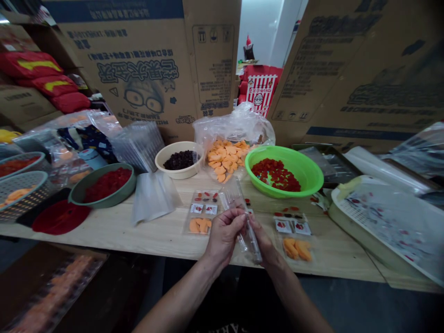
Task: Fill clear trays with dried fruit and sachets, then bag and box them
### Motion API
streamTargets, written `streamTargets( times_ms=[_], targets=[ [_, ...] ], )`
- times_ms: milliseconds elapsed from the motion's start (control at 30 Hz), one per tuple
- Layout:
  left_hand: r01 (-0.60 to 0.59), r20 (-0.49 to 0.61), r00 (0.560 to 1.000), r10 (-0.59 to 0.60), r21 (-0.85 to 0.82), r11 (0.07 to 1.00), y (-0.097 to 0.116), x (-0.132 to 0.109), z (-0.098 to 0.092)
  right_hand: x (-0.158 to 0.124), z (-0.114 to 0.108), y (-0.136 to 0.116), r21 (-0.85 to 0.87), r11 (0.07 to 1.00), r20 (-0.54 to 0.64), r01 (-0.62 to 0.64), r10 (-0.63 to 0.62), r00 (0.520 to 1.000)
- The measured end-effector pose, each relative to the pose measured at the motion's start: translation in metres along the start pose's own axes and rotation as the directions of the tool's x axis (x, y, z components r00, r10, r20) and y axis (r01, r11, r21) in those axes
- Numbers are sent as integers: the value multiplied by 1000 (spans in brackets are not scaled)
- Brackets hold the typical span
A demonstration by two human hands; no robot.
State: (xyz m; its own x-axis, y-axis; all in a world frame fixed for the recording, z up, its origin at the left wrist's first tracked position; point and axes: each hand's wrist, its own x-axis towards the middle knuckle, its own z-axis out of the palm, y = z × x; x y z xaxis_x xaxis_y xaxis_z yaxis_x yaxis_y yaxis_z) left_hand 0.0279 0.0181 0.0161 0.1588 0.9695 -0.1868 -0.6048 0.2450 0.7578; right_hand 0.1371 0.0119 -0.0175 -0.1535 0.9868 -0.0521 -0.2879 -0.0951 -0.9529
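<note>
My left hand (pixel 225 236) and my right hand (pixel 262 238) both grip a clear plastic tray (pixel 250 245), held tilted above the near part of the table. The left fingers pinch its edge; the right fingers lie along its other side and are partly hidden. Left of my hands lies a filled clear tray (pixel 200 210) with orange pieces, small packets and red and dark bits. To the right is a similar filled tray (pixel 294 233). Behind my hands a few red bits show, partly covered by the held tray.
Behind stand a cream bowl (pixel 159 159) of dark pieces, a plastic bag (pixel 222 127) of orange pieces and a green basin (pixel 312 178) of red pieces. A grey-green bowl (pixel 74 196) and stacked clear trays (pixel 138 143) are left. A white basket (pixel 367 231) stands right; cardboard boxes (pixel 145 55) rise behind.
</note>
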Motion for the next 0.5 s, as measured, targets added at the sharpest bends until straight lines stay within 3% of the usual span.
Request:
streamTargets(
  times_ms=[167,267,333,433,500],
  targets=[
    [70,129,989,-70,5,998,6,1,-4,3,-15,-8,-150,984,107,100,-85,991],
    [108,140,986,-95,-84,991,11,5,-5,7,-32,-9,-179,974,30,138,-134,990],
    [120,97,989,-109,-125,985,12,9,-6,8,-40,-4,-313,933,-65,179,-209,976],
    [113,43,993,-110,-74,991,4,13,-9,9,-39,7,-695,689,-83,207,-362,929],
    [-11,-7,1000,11,52,999,-6,15,-13,8,-32,10,-847,505,-55,167,-395,917]
  ],
)
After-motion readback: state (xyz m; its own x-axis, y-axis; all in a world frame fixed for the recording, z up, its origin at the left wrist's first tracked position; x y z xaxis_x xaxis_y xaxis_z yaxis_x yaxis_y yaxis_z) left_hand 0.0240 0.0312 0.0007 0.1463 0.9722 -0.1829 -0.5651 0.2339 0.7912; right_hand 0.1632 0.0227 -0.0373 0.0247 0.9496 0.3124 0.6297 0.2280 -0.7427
